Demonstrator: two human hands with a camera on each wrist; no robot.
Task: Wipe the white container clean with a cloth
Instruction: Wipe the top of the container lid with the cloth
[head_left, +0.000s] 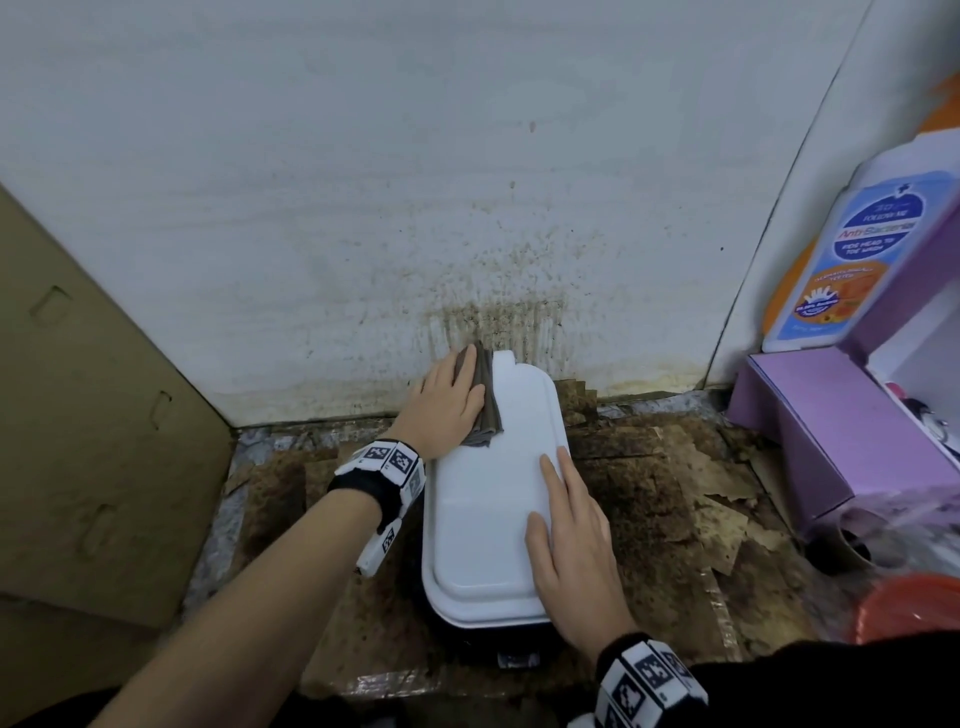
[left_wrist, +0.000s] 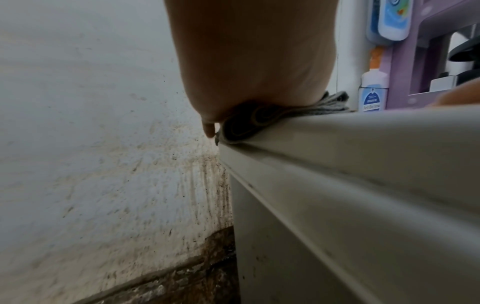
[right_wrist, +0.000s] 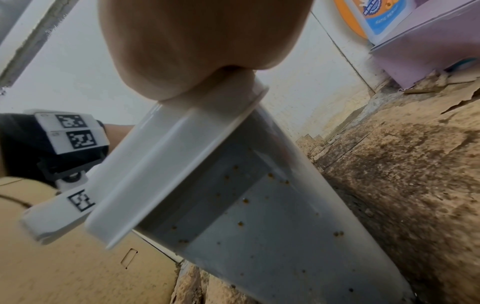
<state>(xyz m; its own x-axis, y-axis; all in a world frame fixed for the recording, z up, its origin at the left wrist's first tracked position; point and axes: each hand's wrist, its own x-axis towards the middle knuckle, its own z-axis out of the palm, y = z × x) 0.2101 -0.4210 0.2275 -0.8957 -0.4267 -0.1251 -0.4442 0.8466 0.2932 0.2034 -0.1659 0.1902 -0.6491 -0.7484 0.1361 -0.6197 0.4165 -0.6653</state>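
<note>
On the near right of the white container lid, the right hand lies flat with straight fingers, holding nothing, likely steadying it. At the lid's far left corner, the left hand presses the grey cloth flat with open fingers, wiping there. Beyond the container, the wall is stained.

left hand flat on grey cloth; cloth on white container; right hand flat on lid

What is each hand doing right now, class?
Left hand: open, pressing the grey cloth flat on the white container.
Right hand: open, resting flat on the container's lid.
</note>
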